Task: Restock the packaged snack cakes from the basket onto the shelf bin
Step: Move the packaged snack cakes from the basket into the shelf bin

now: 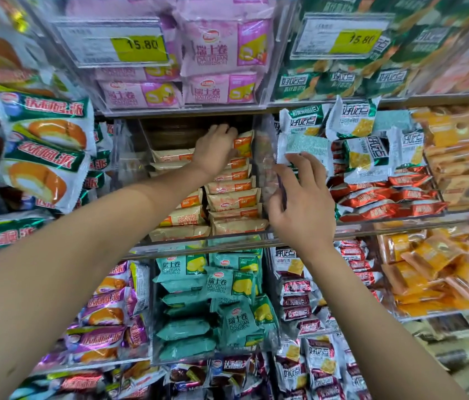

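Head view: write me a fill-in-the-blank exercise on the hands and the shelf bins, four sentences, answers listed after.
1. The left hand grips a cake packet printed cream and ____.
2. The right hand rests on the clear ____ wall of the middle bin.
3. The bin directly above holds ____ Swiss roll packets.
4. Each yellow price tag reads ____.

Missing words: orange; right; pink; 15.80

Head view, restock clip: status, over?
Left hand grips an orange snack cake deep in the bin. Right hand on the clear divider. Nothing blocking.
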